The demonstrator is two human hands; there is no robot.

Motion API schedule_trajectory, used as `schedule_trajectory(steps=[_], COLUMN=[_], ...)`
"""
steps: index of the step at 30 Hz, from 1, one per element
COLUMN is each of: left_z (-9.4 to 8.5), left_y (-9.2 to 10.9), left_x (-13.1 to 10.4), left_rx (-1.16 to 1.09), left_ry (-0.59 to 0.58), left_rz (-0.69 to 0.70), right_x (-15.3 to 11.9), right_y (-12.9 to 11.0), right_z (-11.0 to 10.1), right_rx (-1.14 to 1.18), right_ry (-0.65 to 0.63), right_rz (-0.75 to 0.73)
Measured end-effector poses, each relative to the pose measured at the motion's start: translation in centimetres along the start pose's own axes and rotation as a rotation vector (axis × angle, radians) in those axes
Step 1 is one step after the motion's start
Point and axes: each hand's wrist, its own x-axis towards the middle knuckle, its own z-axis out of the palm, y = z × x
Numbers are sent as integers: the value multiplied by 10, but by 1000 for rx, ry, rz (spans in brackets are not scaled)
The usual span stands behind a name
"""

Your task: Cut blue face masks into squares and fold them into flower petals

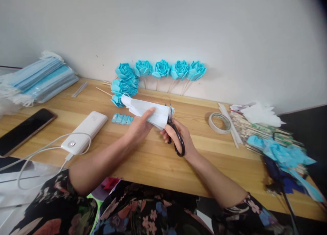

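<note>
My left hand [141, 126] grips a small stack of white face masks [150, 113], thumb on top, held above the table. One ear loop shows at the stack's left end. In my right hand [182, 134] is a pair of black-handled scissors [178, 144], its blades around the right end of the masks. A strip of folded light-blue pieces [122, 119] lies on the table just left of my left hand. Behind the masks, several blue flowers on sticks [161, 69] lean by the wall, with more blue flowers [125, 85] piled at their left.
On the wooden table [114, 166] at left are a pile of blue masks [43, 78], a phone [27, 131] and a white power bank [84, 132] with its cable. A tape roll [219, 123], white strips [231, 126] and blue scraps [283, 151] lie at right.
</note>
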Motion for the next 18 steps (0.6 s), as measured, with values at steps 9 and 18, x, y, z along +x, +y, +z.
schedule_trajectory(steps=[9, 18], left_z=[3, 7], left_y=[-11, -11], left_x=[-5, -7], left_rx=[56, 0], left_ry=[56, 106], left_rz=[57, 17], right_x=[-1, -1], right_y=[0, -1], right_z=[-4, -4], right_rx=[-103, -160], right_ry=[63, 87], right_rz=[-105, -144])
